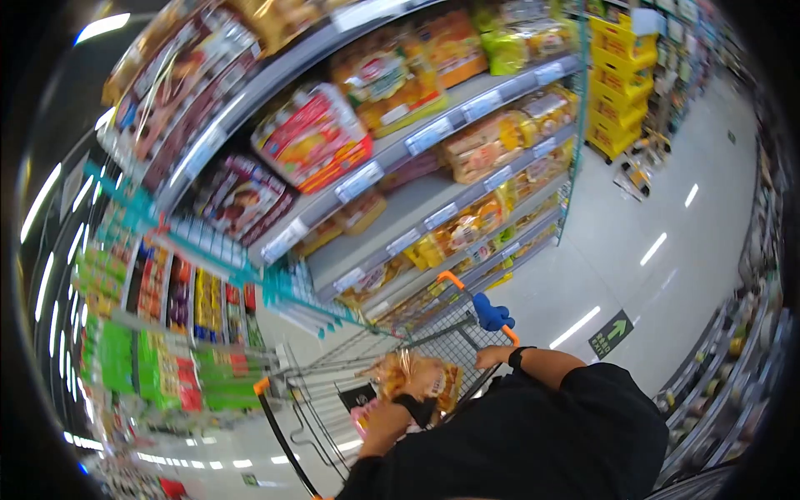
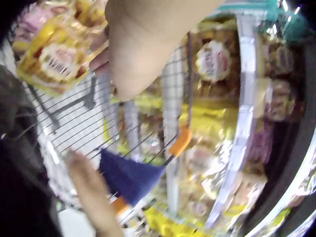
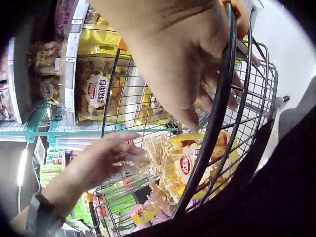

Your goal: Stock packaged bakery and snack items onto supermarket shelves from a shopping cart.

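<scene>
A bread bag with a gathered gold neck (image 1: pixel 429 379) (image 3: pixel 185 165) lies in a wire shopping cart (image 1: pixel 312 392). My left hand (image 1: pixel 385 427) (image 3: pixel 101 160) is beside that neck, its fingers loosely extended; contact is unclear. In the left wrist view, its fingers come close to a yellow package (image 2: pixel 59 59). At the cart's side, my right hand (image 1: pixel 492 357) (image 3: pixel 182 59) hangs with relaxed fingers over the black rim (image 3: pixel 219 108), near an orange corner piece (image 3: pixel 241 17). A blue item (image 1: pixel 492 312) (image 2: pixel 129 175) is attached to the rim close by. Pink packaging (image 1: pixel 362 417) lies under the left hand.
Shelves of packaged bread (image 1: pixel 392 75) stand along the cart's far side, with price tags on their edges. Yellow crates (image 1: pixel 618 87) are stacked at the shelf's end. A grey floor aisle (image 1: pixel 658 225) runs right, bordered by another shelf (image 1: pixel 725 375). Green packages (image 1: pixel 133 358) stand left.
</scene>
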`<state>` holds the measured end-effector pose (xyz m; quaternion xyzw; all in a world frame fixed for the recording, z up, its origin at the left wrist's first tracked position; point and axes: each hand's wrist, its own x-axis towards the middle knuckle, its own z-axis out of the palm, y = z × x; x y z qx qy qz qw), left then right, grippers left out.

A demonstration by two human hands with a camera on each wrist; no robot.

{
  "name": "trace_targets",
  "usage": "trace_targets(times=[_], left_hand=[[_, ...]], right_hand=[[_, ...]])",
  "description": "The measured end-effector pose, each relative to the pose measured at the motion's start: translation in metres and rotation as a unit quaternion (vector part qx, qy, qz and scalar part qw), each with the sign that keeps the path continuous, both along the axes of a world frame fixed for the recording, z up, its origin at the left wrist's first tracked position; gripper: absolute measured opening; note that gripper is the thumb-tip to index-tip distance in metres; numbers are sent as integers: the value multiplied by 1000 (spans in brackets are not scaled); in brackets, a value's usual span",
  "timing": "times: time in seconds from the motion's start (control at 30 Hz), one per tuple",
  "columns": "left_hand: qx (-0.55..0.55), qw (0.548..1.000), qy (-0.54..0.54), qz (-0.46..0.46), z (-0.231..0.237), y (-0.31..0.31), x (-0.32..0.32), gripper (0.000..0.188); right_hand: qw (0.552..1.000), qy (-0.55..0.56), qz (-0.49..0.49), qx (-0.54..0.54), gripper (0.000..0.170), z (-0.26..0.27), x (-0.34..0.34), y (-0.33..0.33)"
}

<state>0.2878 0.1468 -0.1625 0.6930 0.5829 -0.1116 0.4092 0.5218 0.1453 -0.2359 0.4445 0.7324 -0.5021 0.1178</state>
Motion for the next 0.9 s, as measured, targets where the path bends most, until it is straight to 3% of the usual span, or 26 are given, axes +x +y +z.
trace_targets(times=[0.07,0.13,0.23,0.27,0.37,0.4,0.5,0.53,0.63,0.67,0.73,0.8,0.9], left_hand=[[-214,970,-116,23,-58,-53,13,39],[-371,914,-149,65,-79,-80,16,41],[-466,874,-88,101,-9,-71,31,47],[-486,852,-190,37,-31,-66,23,50],[-510,838,-193,25,-116,-58,2,49],[-483,866,-116,57,-83,-60,14,49],[-429,903,-29,-15,-71,-76,35,50],[-412,910,-40,-7,-65,-87,41,41],[-482,858,-172,-49,-89,-106,39,42],[-415,896,-157,-1,-103,-117,38,41],[-425,900,-77,-49,-88,-113,56,40],[-406,909,14,-90,-17,-100,87,39],[-445,892,8,-78,-49,-86,94,37]], right_hand=[[995,3,-65,74,43,15,6,-10],[984,15,-138,110,41,14,7,-19],[979,4,-174,107,40,22,5,-38],[980,-5,-159,119,40,23,5,-44],[985,-23,-124,120,39,37,9,-59],[987,-34,-112,111,39,31,8,-63],[986,-23,-122,114,37,25,12,-78],[987,-20,-122,107,36,24,13,-82],[991,-1,-97,91,36,6,13,-99],[994,10,-84,76,35,-7,15,-102],[994,21,-101,48,37,-20,18,-112],[992,32,-82,-92,39,-30,27,-101],[961,69,-142,-228,38,-28,40,-88]])
